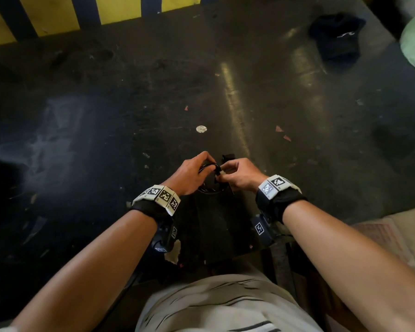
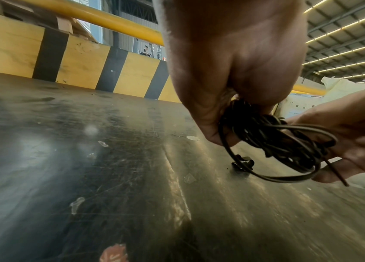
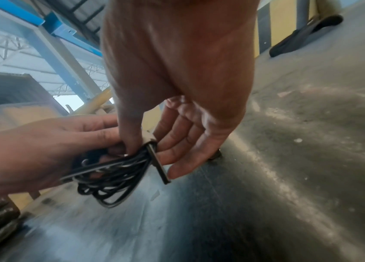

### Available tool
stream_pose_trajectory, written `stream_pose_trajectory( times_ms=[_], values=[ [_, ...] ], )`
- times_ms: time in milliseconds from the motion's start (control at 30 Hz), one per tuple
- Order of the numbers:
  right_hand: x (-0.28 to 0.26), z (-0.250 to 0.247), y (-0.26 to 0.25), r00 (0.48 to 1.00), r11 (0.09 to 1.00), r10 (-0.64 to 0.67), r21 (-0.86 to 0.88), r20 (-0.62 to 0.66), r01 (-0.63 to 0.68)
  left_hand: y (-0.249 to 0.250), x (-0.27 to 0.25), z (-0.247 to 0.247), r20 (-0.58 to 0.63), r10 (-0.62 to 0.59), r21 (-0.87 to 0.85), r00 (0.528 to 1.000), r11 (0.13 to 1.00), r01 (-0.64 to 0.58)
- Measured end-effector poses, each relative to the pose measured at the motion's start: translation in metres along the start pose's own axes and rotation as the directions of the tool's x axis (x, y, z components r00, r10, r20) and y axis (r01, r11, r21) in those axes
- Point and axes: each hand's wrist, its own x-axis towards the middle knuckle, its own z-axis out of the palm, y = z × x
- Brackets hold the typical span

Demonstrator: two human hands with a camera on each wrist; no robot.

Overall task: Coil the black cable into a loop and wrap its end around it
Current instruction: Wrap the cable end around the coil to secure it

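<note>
Head view. I log one black cable [image 1: 210,178]: thin, glossy, round in section, gathered into a small bundle of loops at lower centre of the frame. My left hand [image 1: 189,174] and right hand [image 1: 237,176] meet over it, fingers curled, both gripping. Both wrists carry bands printed with black-and-white square markers. The floor [image 1: 106,116] beneath is dark, scuffed and faintly shiny, littered with small scraps. A yellow-and-black striped barrier [image 1: 58,15] runs along the top left edge. A dark cap [image 1: 337,37] lies on the floor at upper right.

Left wrist view. The left hand [image 2: 233,62] fills the upper centre, fingers clenched on the top of the cable [image 2: 273,140], whose loops hang down and to the right, clear of the floor [image 2: 87,159]. The right hand [image 2: 352,134] sits at the right edge, against the loops. The striped barrier [image 2: 75,63] and a yellow pipe rail [image 2: 109,19] cross the upper left; a ribbed roof with light strips occupies the upper right.

Right wrist view. The right hand [image 3: 177,70] pinches a flat, rigid, pale-tipped cable end [image 3: 157,163] between thumb and fingers, laid across the coil [image 3: 109,179]. The left hand [image 3: 31,152] enters from the left edge, clamped on the loops. Blue steel framing stands at upper left.
</note>
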Motion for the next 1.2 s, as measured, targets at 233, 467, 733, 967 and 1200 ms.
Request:
stream_pose_trajectory(
  times_ms=[233, 467, 733, 967, 1200],
  values=[
    [-0.003, -0.035, 0.012, 0.957, 0.930, -0.012, -0.355, -0.291, -0.097, 0.011, 0.033, 0.010, 0.076, -0.055, -0.127, 0.996, 0.990, 0.065],
    [-0.010, -0.049, 0.032, 0.919, 0.962, -0.043, -0.263, -0.393, -0.067, 0.028, 0.061, 0.034, 0.128, -0.108, -0.206, 0.986, 0.969, 0.133],
    [-0.017, -0.078, 0.038, 0.878, 0.964, -0.090, -0.264, -0.471, -0.042, 0.004, 0.086, 0.027, -0.184, -0.001, 0.109, 0.983, 0.994, 0.021],
    [-0.017, -0.090, 0.034, 0.885, 0.963, -0.136, -0.268, -0.444, 0.014, -0.007, 0.099, 0.045, -0.098, 0.109, 0.410, 0.989, 0.910, -0.060],
    [-0.021, -0.091, 0.039, 0.886, 0.961, -0.158, -0.273, -0.435, 0.037, -0.009, 0.099, 0.045, -0.216, 0.086, 0.244, 0.973, 0.969, -0.032]
  ],
)
